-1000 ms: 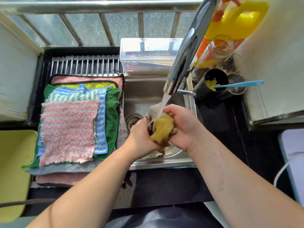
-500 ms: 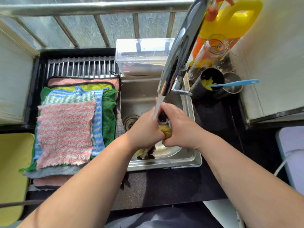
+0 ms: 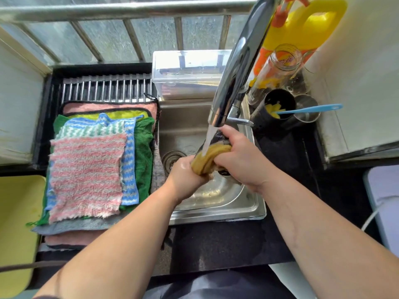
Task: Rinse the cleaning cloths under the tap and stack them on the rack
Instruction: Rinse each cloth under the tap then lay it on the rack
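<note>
Mustard-yellow cloth (image 3: 210, 158), bunched above the sink (image 3: 216, 214) under the running tap (image 3: 235, 72), is clenched at opposite ends by left hand (image 3: 185, 175) and right hand (image 3: 239, 156); judged soft, limp, water-heavy and slippery (dripping likely), best gripped by both ends.

Glossy metal tap (image 3: 235, 72) and sink (image 3: 216, 212); fluffy cloths (image 3: 86, 175) on metal rack (image 3: 103, 89).

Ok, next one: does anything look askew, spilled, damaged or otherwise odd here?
Only minor things. On the slatted metal rack, the top pink-and-white striped cloth lies slightly skewed with a ragged lower edge, and the green cloth beneath trails loose threads at its near left corner. Nothing looks spilled.
</note>
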